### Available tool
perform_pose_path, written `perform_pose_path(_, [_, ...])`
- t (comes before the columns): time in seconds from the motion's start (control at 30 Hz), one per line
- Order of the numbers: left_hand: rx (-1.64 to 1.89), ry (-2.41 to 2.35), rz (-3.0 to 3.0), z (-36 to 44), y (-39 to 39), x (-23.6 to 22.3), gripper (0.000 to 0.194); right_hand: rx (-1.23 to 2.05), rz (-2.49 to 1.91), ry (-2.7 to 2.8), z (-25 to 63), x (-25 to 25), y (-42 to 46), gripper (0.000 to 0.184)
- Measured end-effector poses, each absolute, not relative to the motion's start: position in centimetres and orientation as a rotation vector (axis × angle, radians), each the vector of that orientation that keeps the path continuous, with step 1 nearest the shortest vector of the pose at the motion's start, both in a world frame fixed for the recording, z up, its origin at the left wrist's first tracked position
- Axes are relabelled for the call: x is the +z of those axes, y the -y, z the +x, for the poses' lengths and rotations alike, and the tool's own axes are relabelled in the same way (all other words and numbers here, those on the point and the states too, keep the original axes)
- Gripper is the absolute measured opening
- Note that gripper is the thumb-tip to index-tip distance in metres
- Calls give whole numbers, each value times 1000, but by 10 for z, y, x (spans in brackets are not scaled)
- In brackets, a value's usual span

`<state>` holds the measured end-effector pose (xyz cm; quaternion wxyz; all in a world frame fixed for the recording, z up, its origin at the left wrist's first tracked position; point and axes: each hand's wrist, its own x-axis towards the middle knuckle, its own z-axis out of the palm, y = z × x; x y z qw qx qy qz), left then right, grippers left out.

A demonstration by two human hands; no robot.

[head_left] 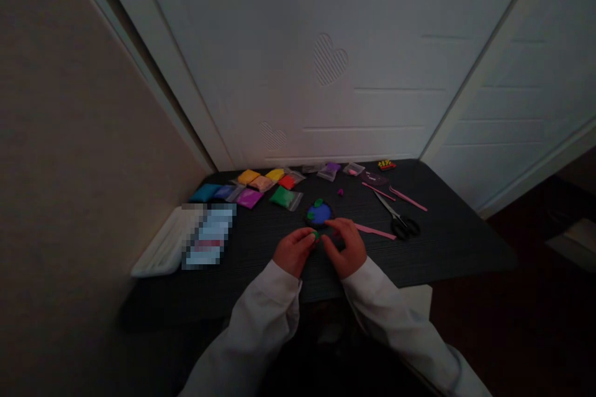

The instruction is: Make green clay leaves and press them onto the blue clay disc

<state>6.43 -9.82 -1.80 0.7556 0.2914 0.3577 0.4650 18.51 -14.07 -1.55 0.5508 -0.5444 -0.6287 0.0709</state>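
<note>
My left hand (295, 252) is closed in a pinch on a small piece of green modelling clay (315, 236), held just above the table. To its right, my right hand (344, 250) has thumb and fingers apart, with nothing visible between them. Its index fingertip is close to the near edge of a round blue clay disc (320, 214) with a dark rim; I cannot tell whether they touch. Green leaf-like pieces (318, 203) sit on the disc's far and left edges. A pink flat tool (376, 231) lies beside my right hand.
Black-handled scissors (405, 226) and slim pink tools (408, 198) lie on the right. Several bags of coloured clay, including a green bag (285, 197), spread across the back left. A white tray (162, 242) stands at the left edge. A white panelled wall (288, 62) rises behind the dark table (447, 248).
</note>
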Motion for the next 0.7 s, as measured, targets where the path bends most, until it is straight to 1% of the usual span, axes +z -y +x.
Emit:
perform_pose_path(0.17, [1014,-791,658,65,99,-18,23,193,-1267,1492,186,-14,140,25])
perform_pose_path(0.3, [1019,-794,670,64,99,-18,20,207,-1257,1506,186,-11,142,27])
perform_pose_path(0.43, [1053,-784,658,64,98,-18,19,220,-1244,1527,185,-10,143,20])
perform_pose_path(0.6, [1031,-768,651,65,99,-15,31,229,-1241,1541,185,-12,142,18])
perform_pose_path(0.7, [1032,-769,658,65,99,-16,24,230,-1245,1543,185,-12,142,18])
